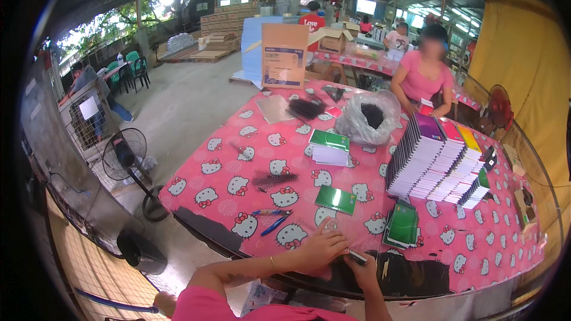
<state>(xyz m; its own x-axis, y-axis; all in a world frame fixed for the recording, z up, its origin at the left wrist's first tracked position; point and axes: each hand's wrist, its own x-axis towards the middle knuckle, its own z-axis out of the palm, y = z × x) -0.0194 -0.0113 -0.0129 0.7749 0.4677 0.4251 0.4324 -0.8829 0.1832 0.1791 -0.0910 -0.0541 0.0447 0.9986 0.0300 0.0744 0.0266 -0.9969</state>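
Note:
My left hand (323, 251) and my right hand (363, 270) meet at the table's near edge. Between them is a narrow thing (357, 255) with a white edge and a dark side, seen almost end-on; its kind is unclear. My right hand grips it from below, while my left fingers curl against it and one finger stretches forward. Just beyond lies a green spiral notebook (336, 200). To its left are blue-handled pliers (275, 226) and a second tool with orange and blue handles (270, 213). Loose black binding coils (275, 181) lie farther left.
Green notebooks (401, 226) sit right of my hands, near tall notebook stacks (425, 157). Farther off are a green-topped pile (330, 147), a clear bag of black coils (367, 120) and a cardboard box (284, 56). A co-worker (425, 77) sits across the pink table. A fan (124, 153) stands left.

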